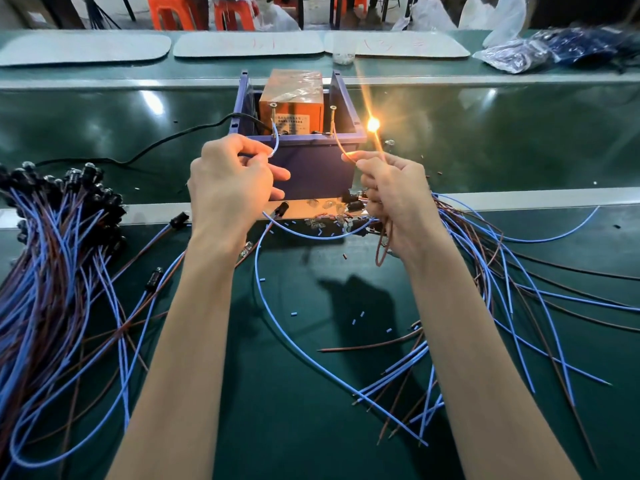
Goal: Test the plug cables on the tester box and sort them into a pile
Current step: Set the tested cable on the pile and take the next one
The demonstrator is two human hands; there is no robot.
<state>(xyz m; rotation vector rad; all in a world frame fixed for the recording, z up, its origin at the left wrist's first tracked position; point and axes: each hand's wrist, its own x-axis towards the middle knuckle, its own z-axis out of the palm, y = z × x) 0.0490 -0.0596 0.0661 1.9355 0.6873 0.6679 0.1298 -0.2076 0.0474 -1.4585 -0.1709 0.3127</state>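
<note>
Blue wire (276,140) pinched by left hand (228,181); brown wire (337,144) clamped in right hand (394,192) grip, forearms outstretched.

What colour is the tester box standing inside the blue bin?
The tester box is orange; the head view shows it.

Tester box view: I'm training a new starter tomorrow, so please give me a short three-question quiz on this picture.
1. True or false: the left hand lies flat and empty on the table.
2. Which wire does the right hand pinch up toward the tester box? A brown; B green; C white.
3. Fill in: the small light above the right hand is ____.

Key
1. False: it pinches a blue wire.
2. A, the brown wire.
3. Lit.
</note>
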